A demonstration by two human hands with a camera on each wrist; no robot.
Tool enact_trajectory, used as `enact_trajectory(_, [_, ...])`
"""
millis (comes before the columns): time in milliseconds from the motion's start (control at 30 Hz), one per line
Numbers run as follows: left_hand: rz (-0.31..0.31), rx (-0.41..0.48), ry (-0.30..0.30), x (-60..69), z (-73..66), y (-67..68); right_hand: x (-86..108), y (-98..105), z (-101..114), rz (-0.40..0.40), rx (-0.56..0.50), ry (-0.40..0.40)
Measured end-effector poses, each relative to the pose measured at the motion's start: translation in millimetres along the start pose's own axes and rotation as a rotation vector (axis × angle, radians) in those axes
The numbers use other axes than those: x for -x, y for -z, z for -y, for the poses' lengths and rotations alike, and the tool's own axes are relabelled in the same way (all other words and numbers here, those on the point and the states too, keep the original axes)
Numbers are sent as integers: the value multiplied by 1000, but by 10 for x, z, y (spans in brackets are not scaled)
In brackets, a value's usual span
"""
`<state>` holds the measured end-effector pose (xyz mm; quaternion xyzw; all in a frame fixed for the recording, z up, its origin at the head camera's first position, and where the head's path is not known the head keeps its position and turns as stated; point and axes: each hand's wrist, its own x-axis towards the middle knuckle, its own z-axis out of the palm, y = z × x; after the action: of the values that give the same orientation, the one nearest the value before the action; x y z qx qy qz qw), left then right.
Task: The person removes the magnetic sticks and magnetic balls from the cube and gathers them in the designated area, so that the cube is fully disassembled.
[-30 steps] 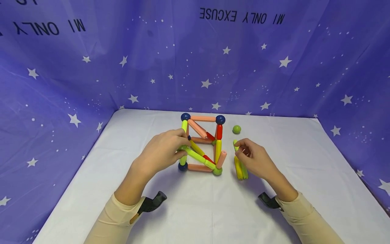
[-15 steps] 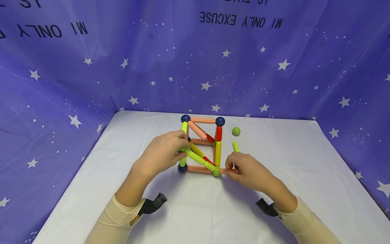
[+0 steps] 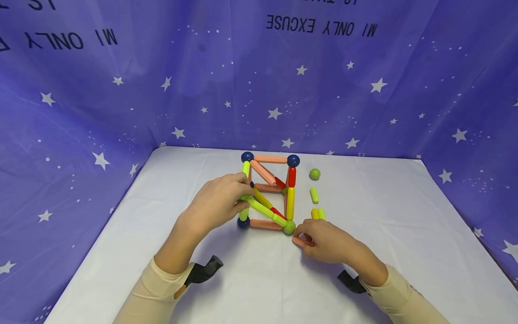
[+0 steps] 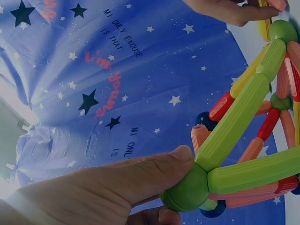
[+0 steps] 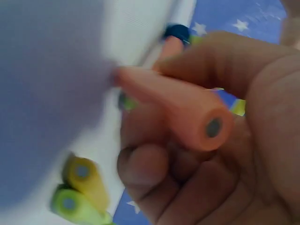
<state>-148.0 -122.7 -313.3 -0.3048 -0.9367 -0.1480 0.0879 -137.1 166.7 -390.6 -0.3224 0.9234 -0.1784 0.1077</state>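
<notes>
A frame of magnetic rods and balls (image 3: 270, 224) stands mid-table. My left hand (image 3: 216, 198) pinches a green ball (image 4: 185, 192) of this frame between thumb and fingers; two light-green rods (image 4: 234, 117) run out from that ball. Just right of the frame's front green ball (image 3: 289, 227), my right hand (image 3: 329, 240) holds a salmon magnetic rod (image 5: 178, 108). The rod is apart from that ball, and its metal end faces the right wrist camera. Another salmon rod (image 3: 264, 173) slants inside the frame from the back-left blue ball (image 3: 247, 157).
Right of the frame lie a loose green ball (image 3: 314, 173) and a short light-green rod (image 3: 314, 195). A yellow rod (image 3: 314, 213) and a green rod (image 3: 321, 213) lie side by side, partly behind my right hand. A purple star-printed cloth (image 3: 275, 90) surrounds the white table.
My right hand came left from the loose rods, took the salmon rod at the front green ball and drew it off towards the near right. My left hand has stayed in place.
</notes>
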Motion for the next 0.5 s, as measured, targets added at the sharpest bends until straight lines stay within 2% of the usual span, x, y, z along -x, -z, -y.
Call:
enact_trajectory(67, [2,-3,4,4,-1,2,12,-31,-19,9,-21,-23])
enact_trajectory(200, [3,-8,5,2,-1,5,67,-22,-76,-36,-73,-95])
enact_trajectory(367, [5,-8,2,-5,-4,3,133,112,-205,-171,-153,-156])
enact_trajectory(500, [2,-16,-4,-7,-7,1,170,209,-340,-295,-140,-245])
